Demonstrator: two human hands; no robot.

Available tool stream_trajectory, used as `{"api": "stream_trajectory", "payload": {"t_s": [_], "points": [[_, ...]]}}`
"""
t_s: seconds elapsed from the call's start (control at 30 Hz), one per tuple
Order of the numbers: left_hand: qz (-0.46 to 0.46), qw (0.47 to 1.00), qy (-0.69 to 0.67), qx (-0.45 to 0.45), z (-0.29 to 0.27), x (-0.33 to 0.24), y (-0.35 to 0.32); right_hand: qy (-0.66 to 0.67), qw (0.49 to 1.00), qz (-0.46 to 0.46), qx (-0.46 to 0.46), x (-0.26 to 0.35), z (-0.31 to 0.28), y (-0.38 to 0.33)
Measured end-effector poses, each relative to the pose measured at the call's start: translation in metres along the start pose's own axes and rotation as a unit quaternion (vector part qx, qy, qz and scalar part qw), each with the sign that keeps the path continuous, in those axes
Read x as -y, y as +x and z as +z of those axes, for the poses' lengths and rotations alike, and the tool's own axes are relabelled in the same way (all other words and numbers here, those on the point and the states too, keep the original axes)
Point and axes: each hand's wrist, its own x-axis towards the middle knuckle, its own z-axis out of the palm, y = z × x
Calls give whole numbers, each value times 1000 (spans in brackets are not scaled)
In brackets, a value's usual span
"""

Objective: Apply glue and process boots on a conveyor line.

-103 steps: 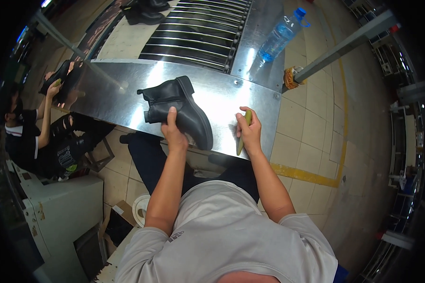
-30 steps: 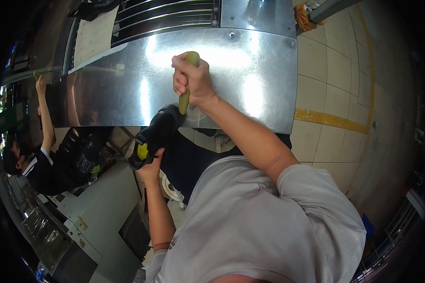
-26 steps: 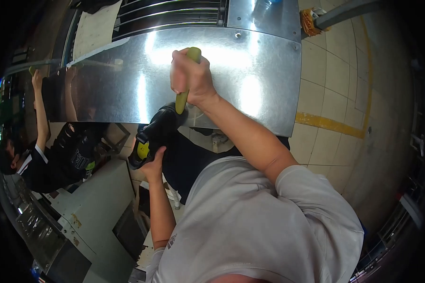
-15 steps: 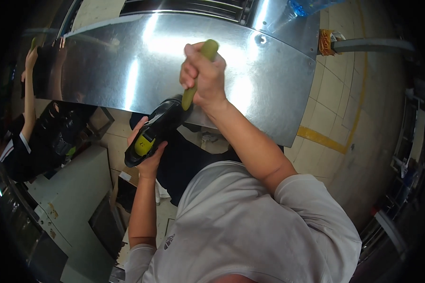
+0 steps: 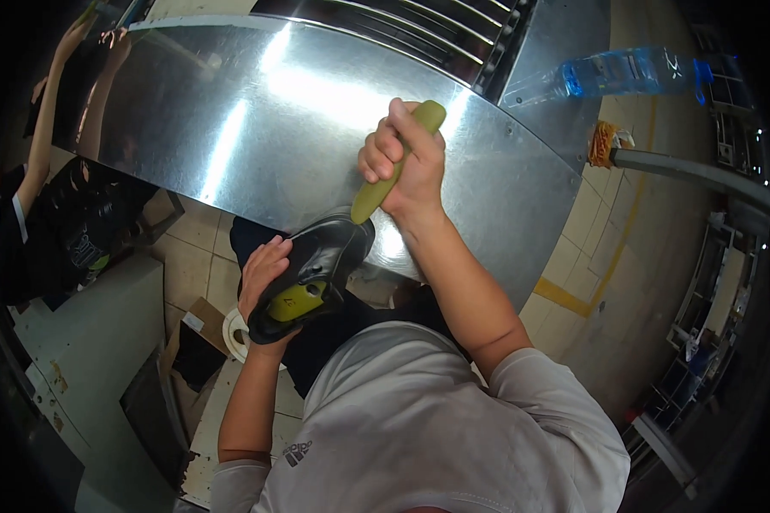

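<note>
A: R hand (image 5: pixel 406 167)?
B: Fist clamped on yellow-green tool handle (image 5: pixel 393 167), tip down at black shoe (image 5: pixel 316 269).
A: L hand (image 5: pixel 261 282)?
B: Wrapped under shoe, held just off near edge of steel table (image 5: pixel 231 128). Water bottle (image 5: pixel 616 75) at far right corner.
</note>
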Motion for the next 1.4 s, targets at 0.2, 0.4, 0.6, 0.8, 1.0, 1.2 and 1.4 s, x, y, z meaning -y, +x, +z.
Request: {"api": "stream_trajectory", "payload": {"t_s": [0.2, 0.4, 0.6, 0.8, 1.0, 1.2, 1.4], "points": [[-11, 1000, 12, -9, -2, -3, 4, 49, 998, -25, 42, 3, -18, -2], [-6, 1000, 12, -4, -5, 2, 2, 15, 993, -58, 97, 0, -2, -14], [-51, 998, -8, 35, -6, -17, 13, -56, 982, -47, 175, 4, 2, -16], [-119, 981, -52, 143, -22, -35, 47, -47, 992, -31, 116, 14, -14, -31], [-211, 974, -50, -59, 16, -73, 46, -7, 988, -92, 124, 14, -10, -28], [-194, 968, -75, -139, 26, -74, 48, -33, 982, -102, 154, 11, 7, -11], [-225, 955, -100, -168, 29, -86, 54, -24, 973, -151, 172, -4, 7, -17]]}}
